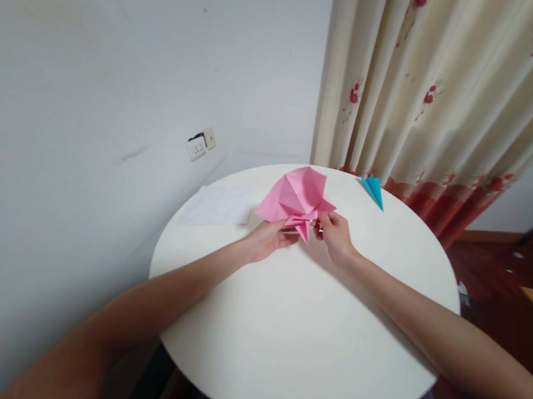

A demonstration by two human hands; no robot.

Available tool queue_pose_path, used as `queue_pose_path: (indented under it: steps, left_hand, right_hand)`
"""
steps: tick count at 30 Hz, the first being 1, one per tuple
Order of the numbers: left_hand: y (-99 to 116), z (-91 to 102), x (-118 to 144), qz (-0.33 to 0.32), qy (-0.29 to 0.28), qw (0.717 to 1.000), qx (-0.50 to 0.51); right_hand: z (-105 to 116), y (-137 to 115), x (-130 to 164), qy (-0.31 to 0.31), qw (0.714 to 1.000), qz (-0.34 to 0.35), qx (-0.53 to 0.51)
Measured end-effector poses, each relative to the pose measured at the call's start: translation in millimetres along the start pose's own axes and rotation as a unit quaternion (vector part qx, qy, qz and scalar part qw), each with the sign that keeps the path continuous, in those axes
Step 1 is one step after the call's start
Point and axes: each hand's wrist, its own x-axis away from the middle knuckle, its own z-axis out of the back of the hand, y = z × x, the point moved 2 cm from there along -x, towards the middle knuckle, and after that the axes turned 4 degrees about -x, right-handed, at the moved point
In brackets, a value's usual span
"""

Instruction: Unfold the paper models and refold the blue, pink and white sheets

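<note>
A sheet of pink folded paper (295, 194), creased and partly spread open, is held up over the far half of the round white table (295, 339). My left hand (267, 239) grips its lower left edge, with some fingers underneath. On the right side, my right hand (334, 234) pinches the lower folds between thumb and fingers. A pointed pink flap hangs down between the two hands. Parts of the fingers are hidden behind the paper.
A blue folded paper plane (373, 191) lies at the table's far right edge. White paper (220, 204) rests at the left, near the wall. A wall socket (197, 147) and a patterned curtain (416, 82) stand beyond the table.
</note>
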Motion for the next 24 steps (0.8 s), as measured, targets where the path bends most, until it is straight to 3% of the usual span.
queue_pose_path:
  steps: [4,11,16,20,24]
  left_hand:
    - [-3.7,-0.4,0.2,-0.026,0.009,1.0,-0.006]
    - [-3.4,2.7,-1.5,-0.092,0.013,0.985,-0.144]
    - [4.4,4.9,1.1,-0.103,0.003,0.98,-0.169]
    - [8.6,9.9,0.9,-0.104,0.004,0.983,-0.149]
    - [7.7,14.1,-2.8,-0.11,0.017,0.984,-0.138]
  right_hand:
    - [-4.3,0.8,5.6,-0.022,1.0,-0.013,-0.005]
    - [4.4,-4.7,-0.1,0.034,0.999,-0.041,0.01]
    - [12.0,-15.1,-5.3,0.03,0.996,-0.068,0.039]
    - [19.1,-19.1,-10.1,0.009,0.997,-0.053,0.054]
    - [16.6,-16.2,-8.8,-0.07,0.994,-0.088,-0.012]
